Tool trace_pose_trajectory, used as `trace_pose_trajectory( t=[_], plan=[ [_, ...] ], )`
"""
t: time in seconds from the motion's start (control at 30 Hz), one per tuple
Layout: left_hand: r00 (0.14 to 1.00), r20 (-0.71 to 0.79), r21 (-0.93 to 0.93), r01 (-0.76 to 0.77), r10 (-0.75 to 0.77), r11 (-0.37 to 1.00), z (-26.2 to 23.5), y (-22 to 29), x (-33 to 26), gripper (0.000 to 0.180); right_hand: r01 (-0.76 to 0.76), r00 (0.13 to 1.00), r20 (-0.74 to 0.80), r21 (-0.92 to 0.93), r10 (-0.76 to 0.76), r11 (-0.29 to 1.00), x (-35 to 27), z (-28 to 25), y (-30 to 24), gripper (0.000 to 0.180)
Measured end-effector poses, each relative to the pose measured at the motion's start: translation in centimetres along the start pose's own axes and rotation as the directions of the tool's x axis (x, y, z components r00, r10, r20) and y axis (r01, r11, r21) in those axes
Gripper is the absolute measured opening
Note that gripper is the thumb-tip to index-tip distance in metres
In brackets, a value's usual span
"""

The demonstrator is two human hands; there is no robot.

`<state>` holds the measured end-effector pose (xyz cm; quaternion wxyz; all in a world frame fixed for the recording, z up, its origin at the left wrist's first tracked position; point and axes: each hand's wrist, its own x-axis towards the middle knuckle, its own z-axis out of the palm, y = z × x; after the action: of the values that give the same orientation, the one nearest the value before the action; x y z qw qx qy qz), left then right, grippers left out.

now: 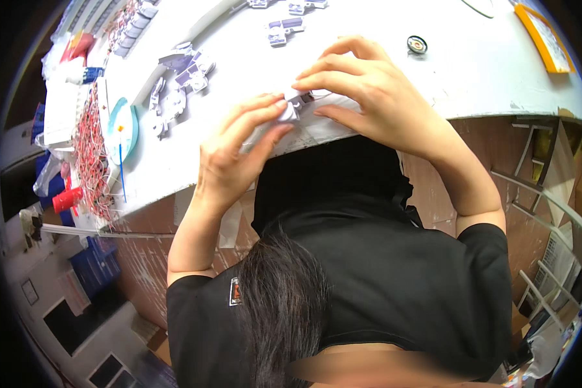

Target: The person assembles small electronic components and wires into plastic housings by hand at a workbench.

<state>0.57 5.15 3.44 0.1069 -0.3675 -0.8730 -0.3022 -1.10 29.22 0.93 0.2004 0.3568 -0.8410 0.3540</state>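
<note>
Close to the front edge of the white table, my left hand pinches a small pale-lavender plastic part between thumb and fingers. My right hand arches over the part's right side. Its fingers are bent with a gap between thumb and forefinger, and the fingertips are at or just beside the part. A thin dark or reddish bit, perhaps wire, shows there. Whether the right fingertips grip anything is hidden. Similar lavender parts lie in a loose group left of my hands, and another such part lies farther back.
Far left lie a bundle of red and white wires and a teal dish with a blue stick. A small round black-rimmed piece sits right of my hands. A yellow-framed tray lies far right. Metal racks stand below the table.
</note>
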Motion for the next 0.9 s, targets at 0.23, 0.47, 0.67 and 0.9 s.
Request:
trace_pose_trajectory(
  t=[0.23, 0.47, 0.67, 0.9],
  plan=[
    [0.965, -0.020, -0.219, 0.251, -0.261, 0.943, -0.2, -1.2, 0.5, 0.037, 0.043, 0.998, 0.048, -0.179, -0.035, 0.983, 1.6, 1.3, 0.0, 0.032],
    [0.975, -0.119, -0.021, 0.189, -0.190, 0.982, 0.6, -1.5, 0.7, 0.036, 0.062, 0.998, 0.027, -0.253, -0.057, 0.966, 2.1, 2.3, 0.6, 0.023],
    [0.966, -0.127, -0.077, 0.215, -0.224, 0.974, 0.9, -1.7, 0.7, 0.032, 0.044, 0.998, 0.042, -0.176, -0.037, 0.983, 2.3, 2.0, 0.9, 0.021],
    [0.967, -0.116, -0.110, 0.216, -0.228, 0.970, 0.8, -1.5, 0.9, 0.031, -0.004, 0.997, 0.080, -0.144, 0.016, 0.990, 2.6, 1.9, 0.5, 0.024]
  ],
)
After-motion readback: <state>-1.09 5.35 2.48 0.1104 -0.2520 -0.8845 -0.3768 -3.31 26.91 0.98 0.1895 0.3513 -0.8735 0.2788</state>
